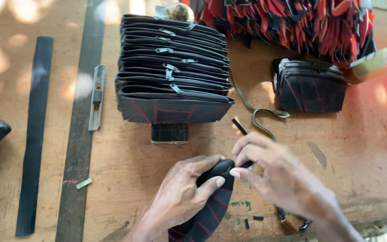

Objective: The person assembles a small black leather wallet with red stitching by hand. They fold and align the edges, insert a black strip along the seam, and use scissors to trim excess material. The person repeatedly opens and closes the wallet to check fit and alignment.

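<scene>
My left hand [182, 192] grips a black pouch with red stitching [211, 201] near the table's front edge, thumb pressed on its upper side. My right hand [276, 175] pinches the pouch's top end with fingertips closed on it. The lower part of the pouch runs out of the bottom of the view. Just beyond my hands stands a row of several black zippered pouches [173, 67] stacked upright, with a small black block [169, 132] at its front.
A wooden table [126, 166] carries a utility knife [96, 96], two long black strips [34, 134], a smaller stack of black pieces [310, 85], an olive strap [258, 112], a pile of red and black scraps [292, 22], and small black offcuts [251, 219].
</scene>
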